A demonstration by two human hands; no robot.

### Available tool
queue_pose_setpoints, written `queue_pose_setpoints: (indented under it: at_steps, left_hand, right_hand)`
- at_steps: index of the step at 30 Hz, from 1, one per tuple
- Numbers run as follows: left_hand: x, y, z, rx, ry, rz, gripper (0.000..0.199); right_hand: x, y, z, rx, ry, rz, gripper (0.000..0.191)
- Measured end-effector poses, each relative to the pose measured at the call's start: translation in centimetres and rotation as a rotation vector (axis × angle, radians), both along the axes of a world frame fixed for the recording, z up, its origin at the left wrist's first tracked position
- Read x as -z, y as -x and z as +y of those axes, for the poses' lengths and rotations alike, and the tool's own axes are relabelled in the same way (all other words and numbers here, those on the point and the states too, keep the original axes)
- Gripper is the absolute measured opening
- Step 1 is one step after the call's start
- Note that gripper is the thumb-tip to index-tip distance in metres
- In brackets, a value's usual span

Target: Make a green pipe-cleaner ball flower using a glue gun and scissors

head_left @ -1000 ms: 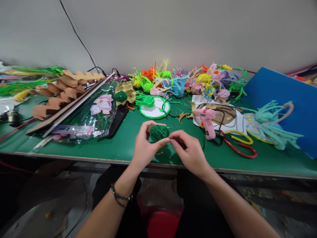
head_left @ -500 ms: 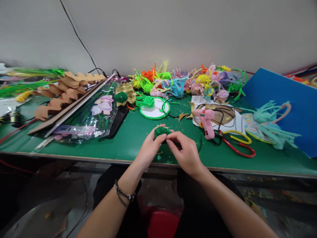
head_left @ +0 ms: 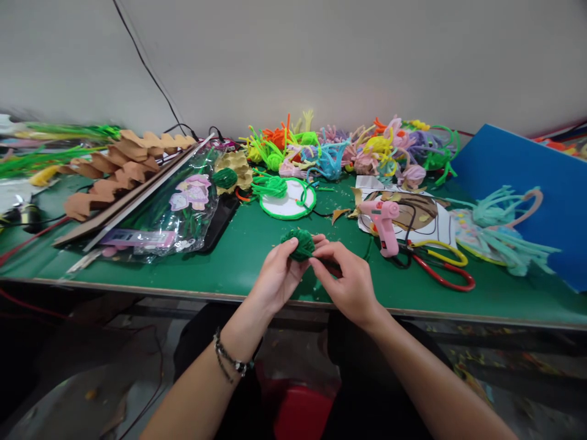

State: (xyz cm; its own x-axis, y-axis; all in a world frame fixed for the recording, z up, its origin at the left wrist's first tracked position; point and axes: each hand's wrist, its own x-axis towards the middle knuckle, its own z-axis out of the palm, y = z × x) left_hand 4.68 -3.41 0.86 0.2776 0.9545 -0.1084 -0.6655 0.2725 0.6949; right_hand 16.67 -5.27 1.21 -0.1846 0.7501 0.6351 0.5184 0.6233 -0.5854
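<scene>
A small ball wound from dark green pipe cleaner point(head_left: 299, 244) sits in my left hand point(head_left: 277, 278), its thumb pressed on the near side. My right hand point(head_left: 346, 278) is closed in a pinch at the ball's right edge, on a pipe cleaner end mostly hidden by the fingers. A dark green strand shows faintly just beyond the right knuckles. Both hands are above the front part of the green table point(head_left: 220, 269). Further back lies a white disc point(head_left: 293, 205) with a green rim, and a brighter green pipe cleaner bundle point(head_left: 275, 186) rests on it.
To the right are a pink glue gun point(head_left: 385, 226) and pliers with red and yellow handles point(head_left: 447, 278). A blue board point(head_left: 513, 171) leans behind a turquoise pipe cleaner piece point(head_left: 495, 211). Colourful bundles point(head_left: 330, 156) line the wall. Leftward lie a plastic bag point(head_left: 192, 214) and cut cardboard point(head_left: 105, 195).
My left hand has turned the green ball, so its wound side now faces up and more of it shows. My right hand stays pinched at its edge, shifted slightly.
</scene>
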Motion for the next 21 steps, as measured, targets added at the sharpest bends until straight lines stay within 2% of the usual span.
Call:
queue_pose_setpoints:
  at_steps: [4,7,9,11,15,21]
  left_hand:
    - [0.0,0.6,-0.1,-0.092,-0.239,0.105,0.033]
    - [-0.1,1.3,-0.2,-0.186,-0.498,0.301,0.034]
    - [-0.2,1.7,-0.4,-0.217,-0.612,0.450,0.033]
    - [-0.2,1.8,-0.6,-0.224,-0.698,0.574,0.034]
    - [0.1,1.6,-0.8,-0.262,-0.879,0.730,0.041]
    - [0.3,1.5,-0.9,-0.279,-0.998,0.883,0.044]
  right_hand:
    - [0.0,-0.4,0.4,-0.014,-0.021,-0.050,0.010]
    - [0.0,-0.5,0.5,-0.036,-0.006,-0.034,0.007]
    - [-0.1,-0.5,0.3,-0.054,0.016,0.042,0.017]
    - [-0.2,-0.3,0.0,-0.088,0.063,0.175,0.023]
    - [-0.8,-0.1,-0.7,-0.200,0.265,0.394,0.025]
    - [-1.5,-0.4,-1.0,-0.233,0.397,0.419,0.026]
